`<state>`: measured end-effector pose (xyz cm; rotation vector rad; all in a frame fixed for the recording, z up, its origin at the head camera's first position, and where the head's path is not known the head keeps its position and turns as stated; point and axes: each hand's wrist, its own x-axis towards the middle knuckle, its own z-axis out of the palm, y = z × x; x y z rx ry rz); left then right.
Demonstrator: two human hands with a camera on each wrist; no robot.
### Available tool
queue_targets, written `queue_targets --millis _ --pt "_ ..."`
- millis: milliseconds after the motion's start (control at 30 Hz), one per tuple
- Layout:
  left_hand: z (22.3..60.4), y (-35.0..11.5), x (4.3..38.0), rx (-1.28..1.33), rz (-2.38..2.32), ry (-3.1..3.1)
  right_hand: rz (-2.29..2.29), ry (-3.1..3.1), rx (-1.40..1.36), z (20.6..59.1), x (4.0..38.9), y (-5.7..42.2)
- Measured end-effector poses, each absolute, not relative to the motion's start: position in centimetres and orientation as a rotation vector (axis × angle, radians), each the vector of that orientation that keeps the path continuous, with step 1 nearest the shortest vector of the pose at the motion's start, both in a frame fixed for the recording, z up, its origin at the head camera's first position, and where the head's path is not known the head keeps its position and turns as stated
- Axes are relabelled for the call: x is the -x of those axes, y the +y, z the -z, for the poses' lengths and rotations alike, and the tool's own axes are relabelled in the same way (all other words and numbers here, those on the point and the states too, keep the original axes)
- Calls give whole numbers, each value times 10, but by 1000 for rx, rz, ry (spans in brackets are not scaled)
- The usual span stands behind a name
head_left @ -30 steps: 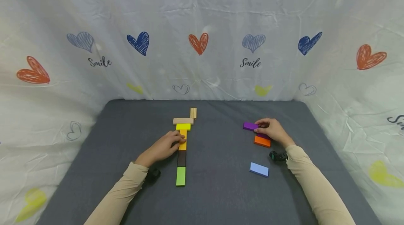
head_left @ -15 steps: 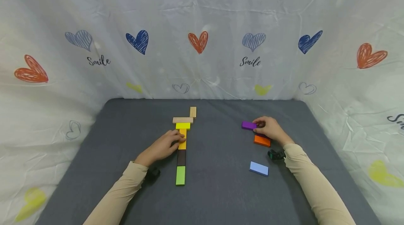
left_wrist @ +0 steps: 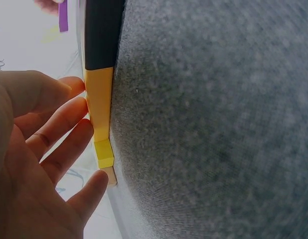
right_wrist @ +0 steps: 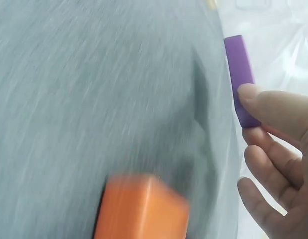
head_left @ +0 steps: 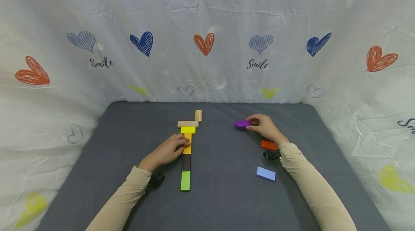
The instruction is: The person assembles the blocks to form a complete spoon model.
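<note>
My right hand (head_left: 264,127) pinches a purple block (head_left: 241,124) by one end between thumb and fingers. In the right wrist view the purple block (right_wrist: 239,74) hangs above the grey cloth, its shadow apart from it. Fingertips of my left hand (head_left: 168,150) touch the amber block (head_left: 187,146) in a row of blocks. The left wrist view shows those fingers (left_wrist: 64,119) fairly straight along the amber block (left_wrist: 99,102). In that row lie a yellow block (head_left: 188,129), a dark brown block (head_left: 186,162) and a green block (head_left: 185,181).
Beyond the yellow block lie a tan block (head_left: 188,124) and a striped wooden piece (head_left: 198,115). An orange block (head_left: 268,145) lies below my right hand, and a light blue block (head_left: 266,173) nearer me. A white curtain (head_left: 227,14) hangs behind the grey table (head_left: 223,198).
My right hand has moved left and slightly away from me with the purple block, off the spot by the orange block. My left hand has stayed on the amber block.
</note>
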<state>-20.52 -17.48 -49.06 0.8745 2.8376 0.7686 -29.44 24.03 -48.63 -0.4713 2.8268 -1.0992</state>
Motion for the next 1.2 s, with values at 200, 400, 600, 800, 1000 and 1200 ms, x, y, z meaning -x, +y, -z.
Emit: queue_targets --millis 200,400,600,800,1000,1200 --pt "492 -175 204 -881 -771 2842 1161 2812 537 488 308 201" --pt "492 -174 203 -876 -770 2835 1175 2800 652 490 324 158" --pt "490 -173 205 -875 -766 2841 1124 2815 733 480 338 112" --pt "491 -173 207 -867 -773 2838 1081 2837 756 478 344 71" --pt "492 -174 205 -864 -792 2827 1028 2845 739 486 341 46" --pt "493 -173 206 -887 -821 2832 1018 2852 718 491 341 35"
